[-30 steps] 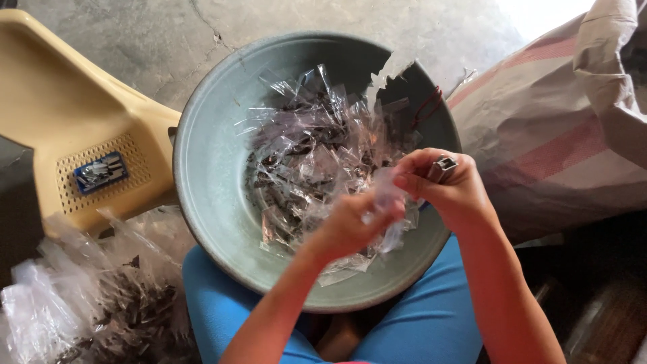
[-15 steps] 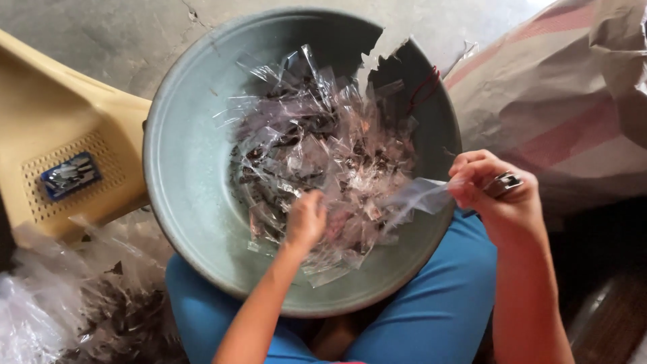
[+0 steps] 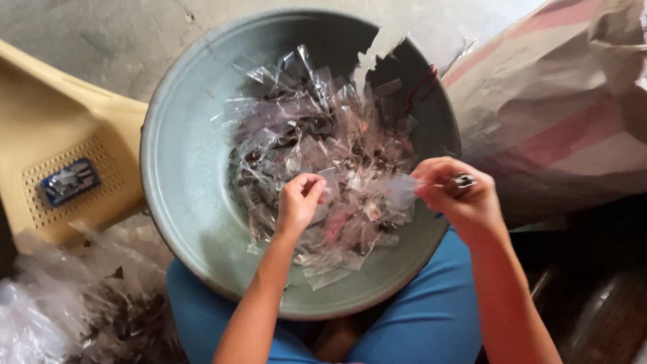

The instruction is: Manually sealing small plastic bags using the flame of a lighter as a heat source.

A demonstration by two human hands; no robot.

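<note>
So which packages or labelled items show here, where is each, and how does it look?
Small clear packets: heaped in the round grey-green basin, crinkled, dark contents.
One clear packet: pinched in the right hand.
Blue packet: on the tan plastic seat, left; rectangular.
Big sack: right; beige with pink stripes.
Clear bags: bottom left, piled.

I see the left hand (image 3: pixel 300 199) pinching into clear packets (image 3: pixel 323 155) heaped in a grey-green basin (image 3: pixel 182 168) on the lap. The right hand (image 3: pixel 458 195) grips a small metal piece (image 3: pixel 464 180) beside a stretched clear packet.
</note>
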